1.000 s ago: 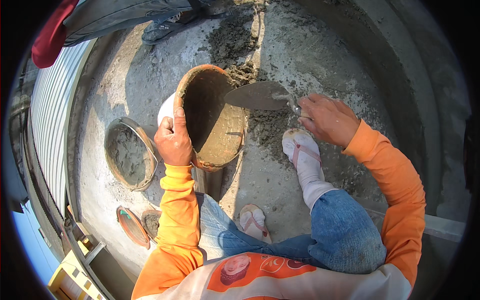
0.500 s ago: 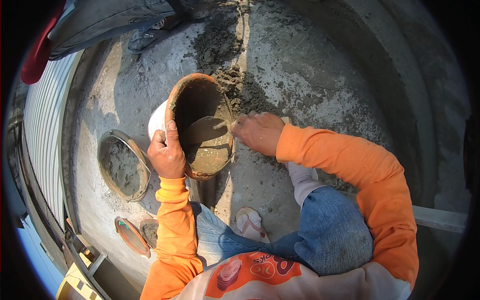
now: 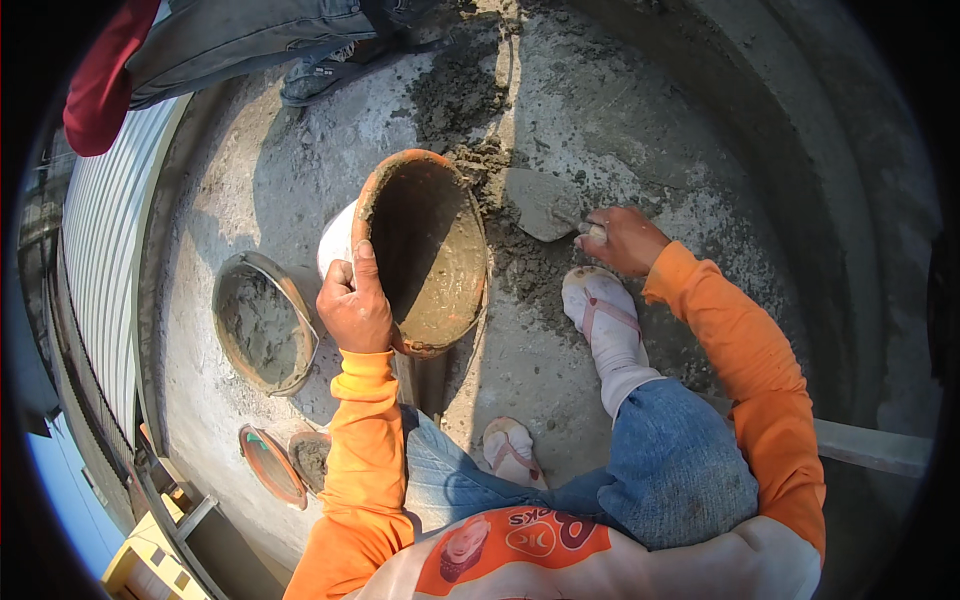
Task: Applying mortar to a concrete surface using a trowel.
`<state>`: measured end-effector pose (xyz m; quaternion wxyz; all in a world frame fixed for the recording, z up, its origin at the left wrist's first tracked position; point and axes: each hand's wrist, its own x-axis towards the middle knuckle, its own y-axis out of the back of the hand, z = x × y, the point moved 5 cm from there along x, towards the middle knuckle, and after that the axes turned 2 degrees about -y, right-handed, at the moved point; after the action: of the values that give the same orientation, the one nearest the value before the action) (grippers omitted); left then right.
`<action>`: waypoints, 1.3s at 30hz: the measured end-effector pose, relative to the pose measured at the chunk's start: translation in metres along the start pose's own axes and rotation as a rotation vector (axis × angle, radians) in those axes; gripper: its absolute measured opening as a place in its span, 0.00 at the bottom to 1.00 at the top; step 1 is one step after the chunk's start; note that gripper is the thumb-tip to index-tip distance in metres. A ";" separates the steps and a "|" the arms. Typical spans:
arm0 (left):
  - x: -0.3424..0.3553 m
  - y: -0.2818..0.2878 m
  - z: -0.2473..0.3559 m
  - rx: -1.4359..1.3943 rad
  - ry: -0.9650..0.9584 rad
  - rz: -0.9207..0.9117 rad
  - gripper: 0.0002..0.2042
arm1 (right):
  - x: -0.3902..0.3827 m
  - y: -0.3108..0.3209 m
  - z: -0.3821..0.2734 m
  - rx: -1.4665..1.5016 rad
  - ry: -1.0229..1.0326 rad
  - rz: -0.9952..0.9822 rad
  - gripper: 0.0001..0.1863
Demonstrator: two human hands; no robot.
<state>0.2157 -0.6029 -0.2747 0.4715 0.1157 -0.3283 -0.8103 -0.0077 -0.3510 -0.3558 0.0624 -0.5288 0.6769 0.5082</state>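
Note:
My left hand (image 3: 355, 300) grips the rim of a tilted white bucket with a mud-crusted orange lip (image 3: 428, 262); inside is wet grey-brown residue. To its right, my right hand (image 3: 617, 240) is closed on the light handle of a trowel (image 3: 540, 200), whose broad metal blade lies over a heap of grey mortar (image 3: 460, 100) on the concrete floor, just right of the bucket's mouth. My sock-covered foot in a sandal (image 3: 605, 315) is below my right hand.
A second bucket of grey mixture (image 3: 265, 320) and two smaller containers (image 3: 270, 465) stand at left. Another person's jeans (image 3: 250, 45) and shoe are at upper left. Corrugated sheeting (image 3: 115, 250) and a yellow structure (image 3: 140, 560) line the left; a curved concrete edge (image 3: 810, 190) runs at right.
The trowel dipped into the bucket half a second ago and now sits outside, right of it over the mortar, as my right hand moved right. My left hand keeps its hold.

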 end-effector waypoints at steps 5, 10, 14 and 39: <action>0.007 0.028 -0.018 -0.116 0.076 0.140 0.24 | -0.003 0.012 -0.012 0.080 0.001 -0.025 0.26; 0.017 0.045 -0.012 -0.160 0.180 0.320 0.24 | 0.039 0.001 -0.027 -0.030 0.008 -0.041 0.27; 0.025 0.048 -0.022 -0.060 0.184 0.353 0.25 | 0.074 -0.015 -0.035 0.021 0.080 -0.059 0.31; 0.020 0.028 -0.015 -0.091 0.126 0.194 0.25 | 0.019 -0.014 -0.130 -0.282 0.503 0.398 0.15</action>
<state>0.2315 -0.6359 -0.2663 0.5724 0.1125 -0.2703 -0.7659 0.0537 -0.4606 -0.3145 -0.2806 -0.4983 0.6840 0.4528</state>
